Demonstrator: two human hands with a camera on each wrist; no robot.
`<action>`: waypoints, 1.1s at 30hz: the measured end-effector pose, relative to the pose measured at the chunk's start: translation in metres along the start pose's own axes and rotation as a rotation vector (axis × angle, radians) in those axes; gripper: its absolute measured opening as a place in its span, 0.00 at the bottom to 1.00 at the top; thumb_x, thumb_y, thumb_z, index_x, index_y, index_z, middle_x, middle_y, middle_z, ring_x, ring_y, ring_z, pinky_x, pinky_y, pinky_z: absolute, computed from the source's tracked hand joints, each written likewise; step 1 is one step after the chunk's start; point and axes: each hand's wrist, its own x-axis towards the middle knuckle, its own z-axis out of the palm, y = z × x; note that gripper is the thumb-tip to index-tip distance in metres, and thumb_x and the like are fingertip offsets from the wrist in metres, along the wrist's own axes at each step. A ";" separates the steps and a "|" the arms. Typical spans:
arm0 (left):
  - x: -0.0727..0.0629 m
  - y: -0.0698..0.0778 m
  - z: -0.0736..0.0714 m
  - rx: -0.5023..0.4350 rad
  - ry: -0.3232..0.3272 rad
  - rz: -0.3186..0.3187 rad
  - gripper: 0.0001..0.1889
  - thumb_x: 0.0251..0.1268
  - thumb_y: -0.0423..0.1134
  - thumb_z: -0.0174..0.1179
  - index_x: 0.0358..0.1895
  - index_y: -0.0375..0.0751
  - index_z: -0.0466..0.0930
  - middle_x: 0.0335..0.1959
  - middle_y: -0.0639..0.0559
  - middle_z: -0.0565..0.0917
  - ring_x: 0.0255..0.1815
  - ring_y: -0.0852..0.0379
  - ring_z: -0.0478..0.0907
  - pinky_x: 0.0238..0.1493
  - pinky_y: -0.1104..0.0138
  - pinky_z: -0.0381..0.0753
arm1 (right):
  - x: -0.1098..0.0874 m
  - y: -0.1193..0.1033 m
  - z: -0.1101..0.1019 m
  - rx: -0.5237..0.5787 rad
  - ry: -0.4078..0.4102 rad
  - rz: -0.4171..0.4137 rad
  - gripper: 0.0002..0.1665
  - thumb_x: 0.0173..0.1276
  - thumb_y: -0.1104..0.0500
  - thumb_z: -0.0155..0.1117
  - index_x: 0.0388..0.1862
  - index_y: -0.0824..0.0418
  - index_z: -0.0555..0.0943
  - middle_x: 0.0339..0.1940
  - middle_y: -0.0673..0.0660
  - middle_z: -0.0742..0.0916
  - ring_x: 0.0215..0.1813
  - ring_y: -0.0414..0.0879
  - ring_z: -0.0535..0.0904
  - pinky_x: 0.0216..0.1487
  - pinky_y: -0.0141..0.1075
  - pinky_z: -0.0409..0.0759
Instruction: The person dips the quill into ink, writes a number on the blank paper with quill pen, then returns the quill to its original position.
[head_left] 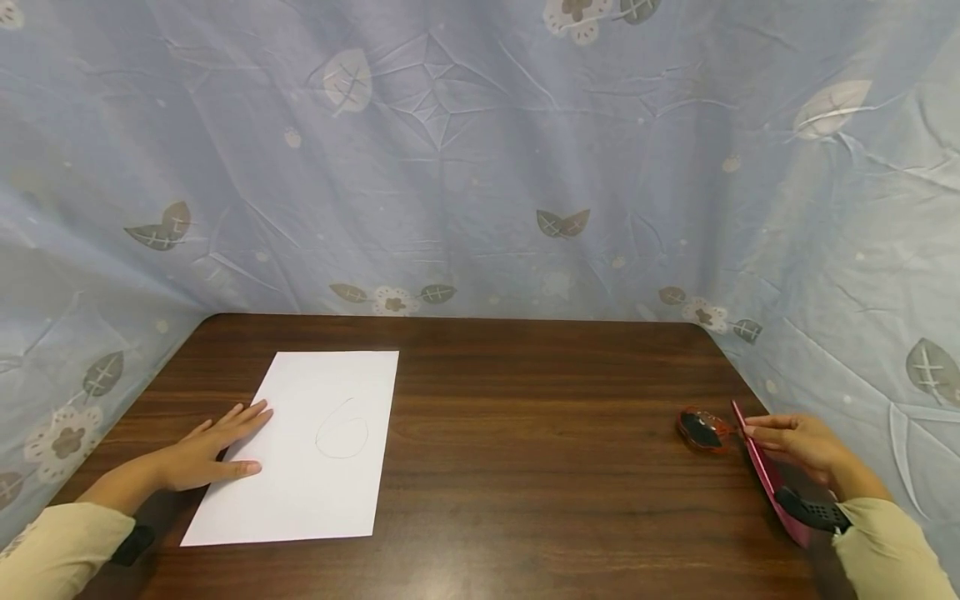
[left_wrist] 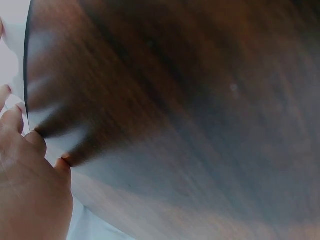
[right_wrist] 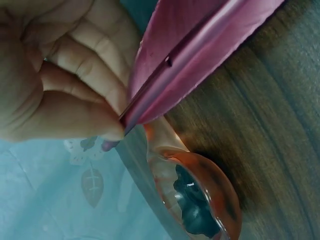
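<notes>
A white sheet of paper lies on the table's left side, with a thin line like a 6 drawn on it. My left hand rests on its left edge, fingers spread; the left wrist view catches part of that hand. At the far right, my right hand pinches the end of a long pink feather-shaped thing between thumb and fingers. Seen from the right wrist, this pink thing has a stiff middle rib and uneven edges. Just beyond it sits an orange see-through spoon-shaped dish with something dark and glossy inside.
The dark wood table stretches between the paper and the orange dish. Pale blue curtains with leaf and flower prints hang behind the table and at both sides, close to its edges.
</notes>
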 end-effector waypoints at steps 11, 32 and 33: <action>0.000 -0.001 0.000 0.004 0.002 -0.006 0.42 0.63 0.46 0.61 0.74 0.31 0.50 0.73 0.24 0.48 0.71 0.20 0.34 0.55 0.23 0.32 | 0.000 0.000 -0.003 -0.079 -0.025 0.165 0.14 0.72 0.59 0.57 0.50 0.66 0.83 0.42 0.44 0.87 0.43 0.30 0.81 0.45 0.31 0.82; 0.000 0.000 -0.001 -0.010 0.004 -0.013 0.42 0.62 0.46 0.62 0.74 0.32 0.51 0.73 0.24 0.48 0.71 0.21 0.34 0.55 0.23 0.32 | 0.001 -0.005 0.002 -0.169 0.017 0.216 0.26 0.72 0.56 0.58 0.56 0.79 0.74 0.48 0.52 0.86 0.44 0.31 0.80 0.49 0.37 0.82; 0.000 0.000 -0.001 -0.010 0.006 -0.009 0.42 0.62 0.46 0.62 0.74 0.32 0.51 0.73 0.24 0.48 0.71 0.21 0.34 0.55 0.23 0.32 | 0.000 -0.005 0.002 -0.171 0.016 0.216 0.27 0.72 0.56 0.58 0.57 0.79 0.74 0.48 0.52 0.86 0.44 0.31 0.80 0.49 0.37 0.82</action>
